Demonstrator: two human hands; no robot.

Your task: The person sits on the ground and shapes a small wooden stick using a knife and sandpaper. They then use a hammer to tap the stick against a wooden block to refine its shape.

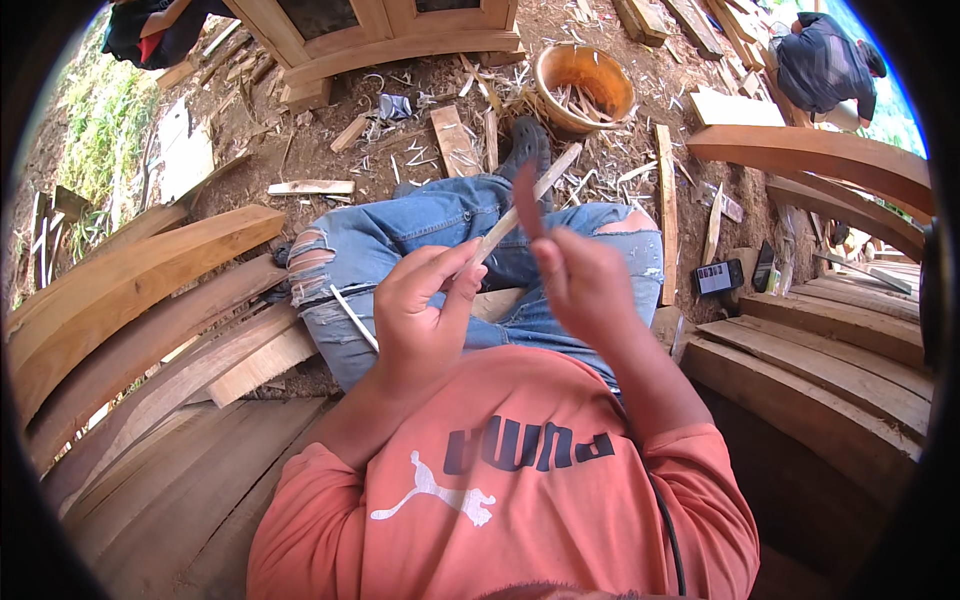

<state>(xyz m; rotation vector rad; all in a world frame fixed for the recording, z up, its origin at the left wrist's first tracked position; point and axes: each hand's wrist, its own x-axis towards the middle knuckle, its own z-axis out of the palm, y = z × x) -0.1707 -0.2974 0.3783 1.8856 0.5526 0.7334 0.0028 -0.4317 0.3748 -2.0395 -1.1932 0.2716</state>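
My left hand (425, 300) is closed around the near end of a thin pale wooden strip (500, 228), which slants up and away to the right over my lap. A knife (525, 200) with a reddish-brown blade is gripped in my right hand (585, 280). Its blade points up and away and crosses in front of the strip; motion blurs it, so I cannot tell whether the edge touches the wood. The knife's handle is hidden inside my fist. Another thin pale stick (354, 318) lies on my left thigh.
An orange-brown bucket (583, 85) with wood scraps stands ahead. Shavings and offcuts litter the dirt floor. Curved planks (140, 285) lie at left; stacked boards (820, 370) at right, near a phone (718, 277). A wooden frame (390, 40) stands ahead. Another person (825, 65) crouches far right.
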